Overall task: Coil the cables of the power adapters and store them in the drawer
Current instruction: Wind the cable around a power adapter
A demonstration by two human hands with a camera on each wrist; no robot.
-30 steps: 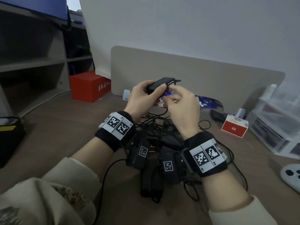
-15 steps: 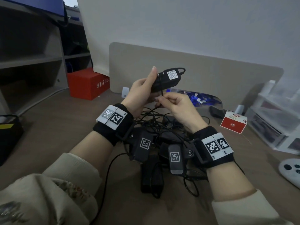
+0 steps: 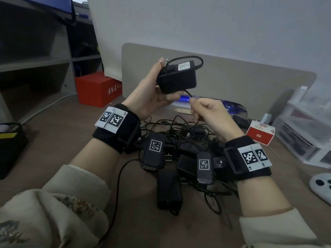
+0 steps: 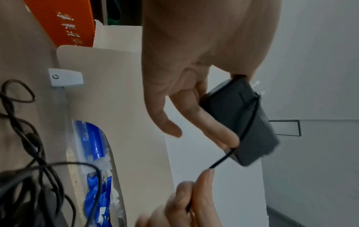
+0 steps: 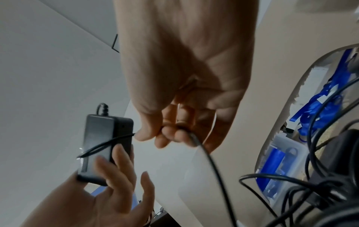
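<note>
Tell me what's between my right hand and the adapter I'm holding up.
Only a short stretch of the adapter's own cable, running to the right hand's pinch; clearest in the head view.

White characters on the red box too blurred to read, adapter label illegible, square coded tags on wristbands

Premises: an office or workroom. Evidence — a brown counter backed by a beige divider panel, grey shelving to the left, clear plastic drawer units to the right, and a tangle of black cables and power adapters — all against a plain white wall.
</note>
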